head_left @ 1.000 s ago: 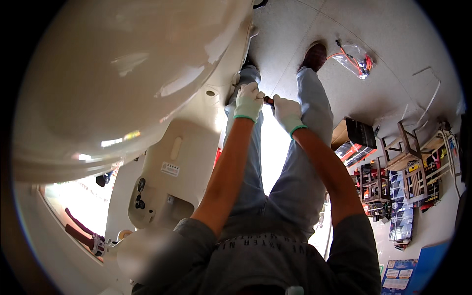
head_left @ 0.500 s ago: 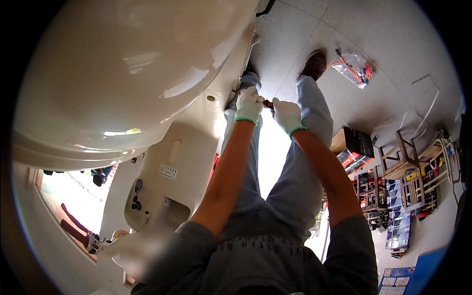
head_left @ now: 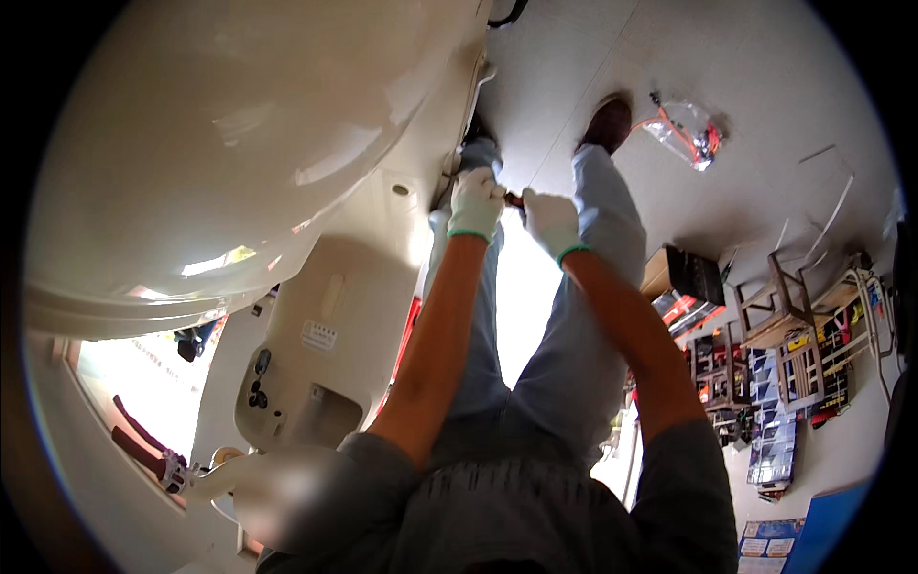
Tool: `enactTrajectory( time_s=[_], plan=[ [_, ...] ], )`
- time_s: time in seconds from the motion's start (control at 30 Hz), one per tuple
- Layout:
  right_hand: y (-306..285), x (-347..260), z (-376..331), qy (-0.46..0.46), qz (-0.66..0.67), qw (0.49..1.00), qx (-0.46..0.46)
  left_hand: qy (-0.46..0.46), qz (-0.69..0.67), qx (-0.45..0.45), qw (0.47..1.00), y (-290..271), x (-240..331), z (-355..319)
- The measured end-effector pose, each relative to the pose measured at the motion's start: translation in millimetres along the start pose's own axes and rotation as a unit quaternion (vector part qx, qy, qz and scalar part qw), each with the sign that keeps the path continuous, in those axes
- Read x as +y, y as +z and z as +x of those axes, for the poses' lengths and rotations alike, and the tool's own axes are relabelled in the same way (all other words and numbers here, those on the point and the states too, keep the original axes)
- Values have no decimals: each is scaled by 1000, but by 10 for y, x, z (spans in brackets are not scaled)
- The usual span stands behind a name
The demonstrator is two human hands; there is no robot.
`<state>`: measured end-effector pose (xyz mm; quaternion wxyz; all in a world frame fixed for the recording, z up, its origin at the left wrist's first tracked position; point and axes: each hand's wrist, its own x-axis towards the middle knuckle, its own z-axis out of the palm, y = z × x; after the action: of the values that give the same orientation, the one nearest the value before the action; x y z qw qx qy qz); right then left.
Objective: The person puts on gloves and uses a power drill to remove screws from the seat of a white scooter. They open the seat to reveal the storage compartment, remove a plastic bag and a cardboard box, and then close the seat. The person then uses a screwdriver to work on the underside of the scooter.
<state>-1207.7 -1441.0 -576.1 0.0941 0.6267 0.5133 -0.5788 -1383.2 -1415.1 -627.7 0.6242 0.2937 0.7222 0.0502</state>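
Left hand (head_left: 475,203), gloved, rests closed against the cream scooter body panel (head_left: 287,143); right hand (head_left: 550,220), gloved, grips a dark-handled tool (head_left: 514,200).

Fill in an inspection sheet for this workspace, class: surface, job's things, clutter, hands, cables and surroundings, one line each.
Surface: pale tiled floor.
Job's things: cream scooter body panel; small dark-handled tool between the hands.
Clutter: clear plastic bag of small parts on the floor.
Hands: left hand and right hand, both white-gloved, meet at the panel's edge; grip unclear.
Cables: black cable at the top edge.
Surroundings: wooden stools and stocked shelves at right.
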Motion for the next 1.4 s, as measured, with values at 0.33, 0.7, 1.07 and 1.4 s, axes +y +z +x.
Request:
enactTrajectory(
  time_s=[0.33,0.7,1.07,1.4],
  plan=[
    [-43,7,92,-30,-1,998,53,119,-25,-10,992,115,53,80],
    [-64,155,99,-2,-18,999,39,-155,-472,119,860,447,557,-67],
    [-633,1401,-529,196,146,946,211,-77,-156,-44,984,116,1051,-1402],
    [-457,3075,-1495,402,245,864,181,-68,-242,-78,965,-134,857,-2066]
  ],
)
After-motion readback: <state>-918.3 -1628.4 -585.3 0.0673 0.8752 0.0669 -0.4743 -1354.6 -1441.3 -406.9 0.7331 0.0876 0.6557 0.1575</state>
